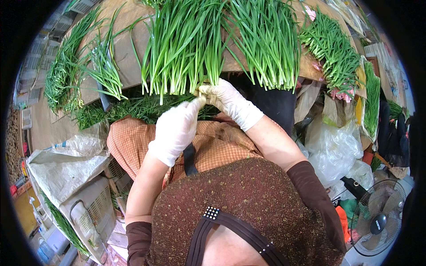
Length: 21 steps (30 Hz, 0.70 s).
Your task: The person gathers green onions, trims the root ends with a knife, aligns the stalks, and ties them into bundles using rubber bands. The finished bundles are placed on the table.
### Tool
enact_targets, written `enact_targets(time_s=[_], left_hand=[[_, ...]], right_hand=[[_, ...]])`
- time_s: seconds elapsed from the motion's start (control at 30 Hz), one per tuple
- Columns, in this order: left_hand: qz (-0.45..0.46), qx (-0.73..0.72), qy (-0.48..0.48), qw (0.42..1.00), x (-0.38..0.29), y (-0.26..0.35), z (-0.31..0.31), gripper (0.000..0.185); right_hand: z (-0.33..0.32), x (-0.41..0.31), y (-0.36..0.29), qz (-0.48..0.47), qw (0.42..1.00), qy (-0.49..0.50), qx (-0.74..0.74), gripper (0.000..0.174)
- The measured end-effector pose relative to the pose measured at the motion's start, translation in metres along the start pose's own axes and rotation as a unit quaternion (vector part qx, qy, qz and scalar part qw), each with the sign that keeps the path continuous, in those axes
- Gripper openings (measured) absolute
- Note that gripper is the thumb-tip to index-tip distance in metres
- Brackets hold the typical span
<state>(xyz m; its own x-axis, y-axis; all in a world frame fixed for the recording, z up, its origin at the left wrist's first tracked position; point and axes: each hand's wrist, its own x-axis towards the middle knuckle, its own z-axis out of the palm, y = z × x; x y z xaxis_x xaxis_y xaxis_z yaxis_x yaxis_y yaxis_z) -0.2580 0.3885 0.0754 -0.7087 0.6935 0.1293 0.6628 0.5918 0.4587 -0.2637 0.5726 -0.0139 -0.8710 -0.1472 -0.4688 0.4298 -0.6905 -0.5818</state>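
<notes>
Both of my hands wear thin white gloves and meet at the near edge of a wooden table (131,71). My left hand (178,128) is closed, its thumb and fingertips beside those of the other hand; whether anything is pinched there cannot be made out. My right hand (228,101) has its bent fingers at the cut pale ends of a wide pile of garlic chives (186,56), seemingly touching some stalks. A second pile of chives (269,53) lies to the right, stalk ends towards me. A small loose bunch (108,78) rests on the left.
Loose greens (133,106) lie below the table edge, above my checked apron (213,139). Tied bundles (336,53) line the right side, others (61,69) the left. Plastic bags (332,149) and a fan (377,217) are at right; a covered plastic crate (90,206) stands at left.
</notes>
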Motion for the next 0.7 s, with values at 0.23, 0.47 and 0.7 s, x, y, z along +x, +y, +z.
enact_targets(time_s=[0.23,0.47,0.7], left_hand=[[-0.027,0.216,-0.088,0.972,0.055,-0.009,0.023,0.026],[-0.055,0.210,-0.069,0.974,0.056,-0.016,0.031,0.008],[-0.140,-0.089,0.065,0.984,0.046,-0.024,0.030,0.014]], right_hand=[[-0.005,0.001,0.004,-0.024,0.999,-0.025,0.004,0.046],[-0.004,-0.006,0.002,-0.022,0.999,-0.034,-0.023,0.043],[0.000,0.001,0.005,-0.026,1.000,0.011,0.002,0.019]])
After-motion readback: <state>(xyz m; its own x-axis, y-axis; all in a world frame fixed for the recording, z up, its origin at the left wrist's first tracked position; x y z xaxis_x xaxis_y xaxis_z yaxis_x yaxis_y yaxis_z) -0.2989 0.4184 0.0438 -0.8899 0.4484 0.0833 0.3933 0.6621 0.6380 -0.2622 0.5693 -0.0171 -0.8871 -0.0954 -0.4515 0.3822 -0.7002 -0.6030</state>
